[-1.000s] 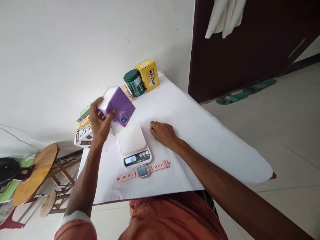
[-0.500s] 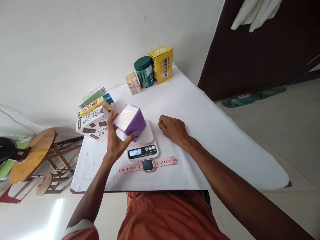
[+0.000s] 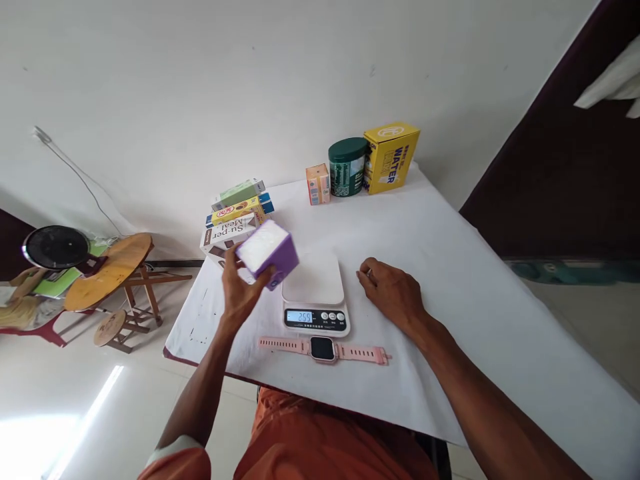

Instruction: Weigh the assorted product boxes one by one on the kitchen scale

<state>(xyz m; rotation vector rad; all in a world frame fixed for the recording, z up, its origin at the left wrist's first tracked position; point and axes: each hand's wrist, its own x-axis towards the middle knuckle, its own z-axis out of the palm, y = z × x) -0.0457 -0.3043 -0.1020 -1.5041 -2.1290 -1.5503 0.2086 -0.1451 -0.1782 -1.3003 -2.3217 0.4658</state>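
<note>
My left hand [image 3: 241,288] grips a purple box with a white, shiny face [image 3: 270,248], thumb on one side and fingers on the other. The box is tilted, held up at the left edge of a white kitchen scale [image 3: 314,280]. Its bare platform shows, and lit digits glow on its display. My right hand [image 3: 393,288] rests on the white cloth right of the scale, fingers curled in, with no object visible in it. A pink-strapped smartwatch [image 3: 323,349] lies flat in front of the scale.
Behind my left hand stand a white "Su-per Meal" box [image 3: 227,233], a yellow box [image 3: 235,211] and a green box [image 3: 239,193]. Along the back are a small orange box [image 3: 319,185], a green-lidded tub [image 3: 347,168] and a yellow box marked WATER [image 3: 393,160].
My left hand has lifted the purple box off the scale and moved it left, baring the platform. The display digits have changed. The camera view has shifted; my right hand still rests on the cloth.
</note>
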